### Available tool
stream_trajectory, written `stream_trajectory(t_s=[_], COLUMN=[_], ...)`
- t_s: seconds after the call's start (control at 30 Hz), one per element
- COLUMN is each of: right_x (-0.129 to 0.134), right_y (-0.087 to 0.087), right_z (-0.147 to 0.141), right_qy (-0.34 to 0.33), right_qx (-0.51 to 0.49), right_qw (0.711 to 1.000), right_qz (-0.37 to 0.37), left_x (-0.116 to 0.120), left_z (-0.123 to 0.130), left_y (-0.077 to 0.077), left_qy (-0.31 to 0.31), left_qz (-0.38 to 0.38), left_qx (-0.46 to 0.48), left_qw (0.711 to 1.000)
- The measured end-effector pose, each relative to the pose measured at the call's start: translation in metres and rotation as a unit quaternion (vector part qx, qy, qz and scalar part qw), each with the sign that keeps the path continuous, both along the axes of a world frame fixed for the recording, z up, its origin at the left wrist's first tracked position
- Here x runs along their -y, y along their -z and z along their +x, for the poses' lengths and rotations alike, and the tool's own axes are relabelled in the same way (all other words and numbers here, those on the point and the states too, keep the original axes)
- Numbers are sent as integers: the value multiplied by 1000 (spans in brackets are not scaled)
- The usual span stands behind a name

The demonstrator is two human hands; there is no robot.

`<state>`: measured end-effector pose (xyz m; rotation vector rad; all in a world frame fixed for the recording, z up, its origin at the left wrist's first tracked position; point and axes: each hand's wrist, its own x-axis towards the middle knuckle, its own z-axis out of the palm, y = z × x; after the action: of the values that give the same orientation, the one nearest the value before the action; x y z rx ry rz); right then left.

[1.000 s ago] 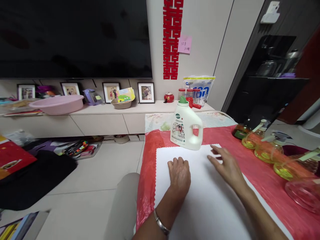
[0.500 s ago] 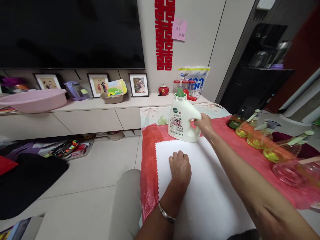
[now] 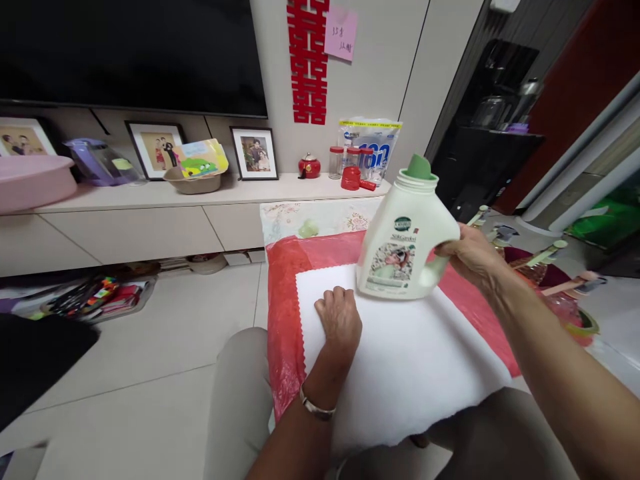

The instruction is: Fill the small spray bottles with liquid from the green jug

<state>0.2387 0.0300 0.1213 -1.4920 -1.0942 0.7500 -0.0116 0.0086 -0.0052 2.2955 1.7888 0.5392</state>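
A pale green laundry detergent jug [image 3: 390,267] with a handle and a green spout [image 3: 419,167] is in my right hand [image 3: 473,257]. No cap covers the spout. My right fingers wrap round the handle, and the jug leans slightly above the far part of a white cloth [image 3: 400,360] with a zigzag edge. Closed with its knuckles up, my left hand [image 3: 340,317] rests on that cloth near its left edge. Whatever lies under those curled fingers, if anything, is hidden. Beneath the cloth, red plastic sheeting [image 3: 285,307] covers the table.
Pump bottles [image 3: 545,257] stand at the right behind my right forearm. Along the low cabinet [image 3: 150,230] are a pink basin [image 3: 33,180], framed photos [image 3: 255,157], a basket [image 3: 193,180], a red pot [image 3: 309,165], red-lidded jars [image 3: 336,162] and a large printed bag [image 3: 373,143].
My right hand has brought the jug nearer and to the right, over the cloth. My left hand stays on the cloth. The view has turned right.
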Motion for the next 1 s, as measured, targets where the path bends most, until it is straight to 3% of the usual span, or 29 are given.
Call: stream_trajectory(t_s=[0.1,0.23,0.4,0.5,0.63,0.7,0.8,0.9,1.0], right_x=[28,44,49,66,109,133,158,166,160], right_y=[11,26,37,42,55,67,86,102,114], right_z=[6,3,-1,1,12,27,62,103,135], right_qy=[-32,-61,-50,-24,76,169,327,418,435], right_qx=[-2,-1,28,70,133,151,166,179,206], right_qw=[999,997,998,997,988,973,928,889,876], right_qz=[-32,-46,-26,-16,12,35,65,50,20], left_x=[0,0,0,-2,-2,-1,-1,-1,-2], left_z=[-2,-3,-3,-4,-4,-4,-3,-1,0], left_y=[2,3,2,3,4,3,0,-2,-2], left_qy=[-13,-6,7,13,17,15,1,-26,-50], left_qz=[21,34,36,44,51,53,67,87,108], left_qx=[24,49,47,33,17,17,28,64,130], left_qw=[999,998,998,998,998,998,997,994,984])
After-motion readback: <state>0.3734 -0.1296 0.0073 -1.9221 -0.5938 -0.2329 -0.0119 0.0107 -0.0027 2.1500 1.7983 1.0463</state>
